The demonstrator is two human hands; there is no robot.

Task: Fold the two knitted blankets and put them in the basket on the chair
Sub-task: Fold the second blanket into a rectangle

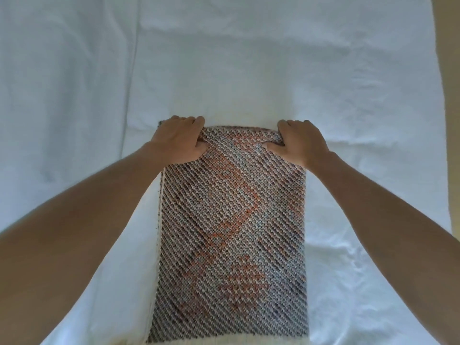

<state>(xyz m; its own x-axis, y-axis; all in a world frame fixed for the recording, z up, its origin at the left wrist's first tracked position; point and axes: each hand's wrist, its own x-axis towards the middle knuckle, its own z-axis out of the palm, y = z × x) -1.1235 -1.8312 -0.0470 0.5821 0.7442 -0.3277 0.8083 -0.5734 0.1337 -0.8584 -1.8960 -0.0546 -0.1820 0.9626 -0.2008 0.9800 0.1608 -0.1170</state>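
Observation:
A knitted blanket (231, 232) with diagonal grey, brown and orange stripes lies as a long folded strip on the white sheet, running from the near edge away from me. My left hand (180, 140) grips its far left corner, fingers curled over the far edge and thumb on top. My right hand (302, 141) grips the far right corner the same way. A cream fringe or second fabric (204, 342) shows at the bottom edge. No basket or chair is in view.
A wrinkled white sheet (236, 58) covers the whole surface around the blanket. A tan strip (451, 70) runs down the right edge of the view beyond the sheet.

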